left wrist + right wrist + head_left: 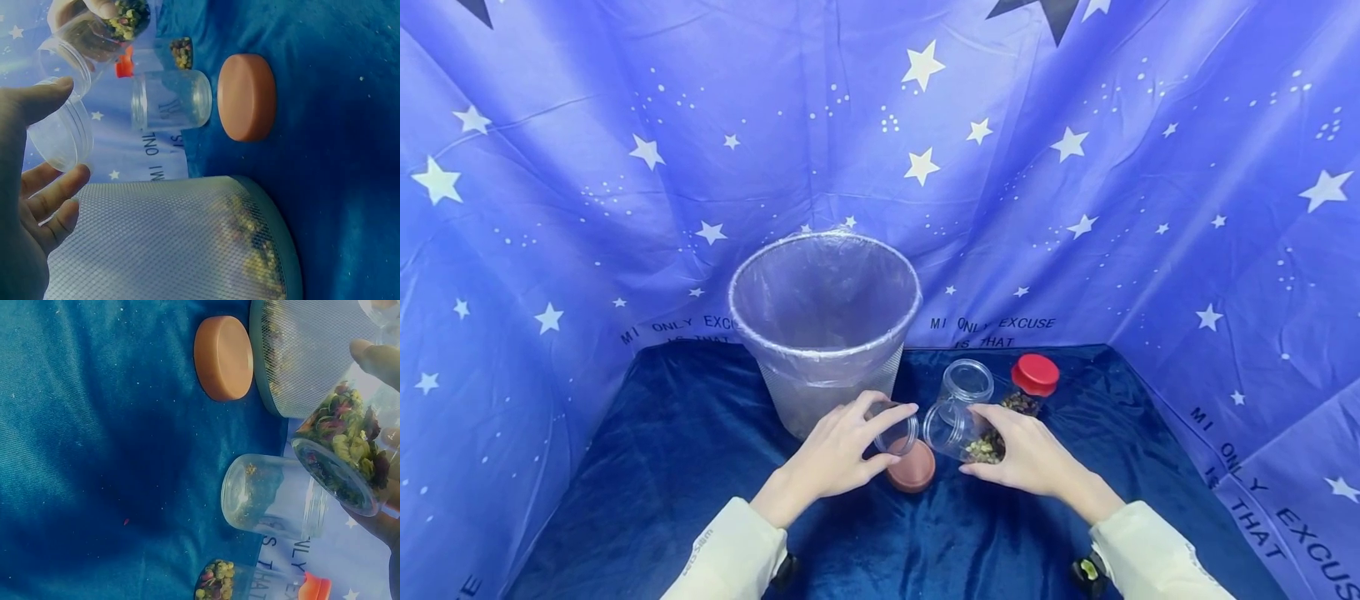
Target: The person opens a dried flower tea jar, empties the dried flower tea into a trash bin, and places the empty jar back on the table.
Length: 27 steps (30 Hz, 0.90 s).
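Observation:
My left hand (842, 442) holds a small clear jar (62, 134) between thumb and fingers, its ridged rim turned to the right. It appears to hold nothing. Facing it, a second clear jar (951, 429) lies tilted on its side in my right hand (1033, 454), the thumb and fingers curled around it. Dried flowers (347, 434) in green, yellow and dark red sit toward that jar's base. The two rims are close; whether they touch I cannot tell. Below them, on the cloth, is a brown round lid (911, 467).
A mesh wastebasket (823, 400) with a clear liner stands behind my left hand; dried bits show through its mesh. Behind the right hand are an open clear jar (967, 382) and a red-lidded jar (1035, 375) with dried flowers. Dark blue cloth (677, 467) covers the table before a starry curtain.

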{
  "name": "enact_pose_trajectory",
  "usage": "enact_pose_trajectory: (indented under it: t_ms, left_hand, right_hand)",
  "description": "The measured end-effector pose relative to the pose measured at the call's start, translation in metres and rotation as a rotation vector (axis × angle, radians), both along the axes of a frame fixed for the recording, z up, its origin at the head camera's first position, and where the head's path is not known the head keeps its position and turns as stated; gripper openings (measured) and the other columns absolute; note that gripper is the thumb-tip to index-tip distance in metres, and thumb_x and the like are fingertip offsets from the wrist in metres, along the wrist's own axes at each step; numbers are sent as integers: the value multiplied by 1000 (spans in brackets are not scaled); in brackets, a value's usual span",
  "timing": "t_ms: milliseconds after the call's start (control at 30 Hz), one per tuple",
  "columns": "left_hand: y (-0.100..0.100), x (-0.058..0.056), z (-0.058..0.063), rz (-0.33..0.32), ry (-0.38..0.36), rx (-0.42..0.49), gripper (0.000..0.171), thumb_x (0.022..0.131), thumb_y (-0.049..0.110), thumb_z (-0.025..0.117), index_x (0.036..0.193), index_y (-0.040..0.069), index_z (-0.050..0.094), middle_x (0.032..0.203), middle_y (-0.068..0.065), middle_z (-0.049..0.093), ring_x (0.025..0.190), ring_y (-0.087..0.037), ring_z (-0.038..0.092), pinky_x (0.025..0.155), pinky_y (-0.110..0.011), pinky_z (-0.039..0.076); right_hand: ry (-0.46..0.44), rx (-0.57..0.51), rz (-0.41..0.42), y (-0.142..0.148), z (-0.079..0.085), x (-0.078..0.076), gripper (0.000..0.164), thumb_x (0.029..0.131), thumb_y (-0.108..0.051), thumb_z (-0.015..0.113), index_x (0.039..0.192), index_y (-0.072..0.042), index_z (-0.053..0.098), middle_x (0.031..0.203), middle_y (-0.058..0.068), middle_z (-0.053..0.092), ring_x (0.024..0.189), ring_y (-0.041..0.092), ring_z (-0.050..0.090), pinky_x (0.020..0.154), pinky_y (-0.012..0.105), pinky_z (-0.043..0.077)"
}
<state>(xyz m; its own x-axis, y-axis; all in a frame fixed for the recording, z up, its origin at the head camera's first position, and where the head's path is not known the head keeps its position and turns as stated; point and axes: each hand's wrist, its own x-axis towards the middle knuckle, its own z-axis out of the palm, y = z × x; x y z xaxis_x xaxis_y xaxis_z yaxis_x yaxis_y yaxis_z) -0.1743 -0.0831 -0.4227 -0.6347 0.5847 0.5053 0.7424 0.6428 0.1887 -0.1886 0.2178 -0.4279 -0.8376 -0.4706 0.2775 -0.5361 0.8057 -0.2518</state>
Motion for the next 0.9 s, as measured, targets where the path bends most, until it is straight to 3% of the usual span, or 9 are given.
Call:
enact_pose_trajectory:
  t_ms: [633, 900]
  left_hand:
    - [-12, 4, -7, 88, -103, -78, 65, 83, 36, 77, 143, 29, 51, 131, -8, 54, 106, -23, 64, 82, -40, 56]
    - [-15, 4, -14, 108, -116, -131, 64, 82, 36, 78, 140, 27, 53, 124, -9, 57, 99, -23, 66, 79, -40, 56]
  right_hand:
    - [-11, 1, -6, 2, 4, 1, 76, 67, -54, 84, 125, -12, 62, 105, -2, 70, 89, 12, 66, 76, 37, 55]
    - [-5, 0, -4, 3, 5, 2, 75, 66, -54, 85, 125, -13, 62, 105, -3, 70, 89, 11, 66, 76, 37, 56]
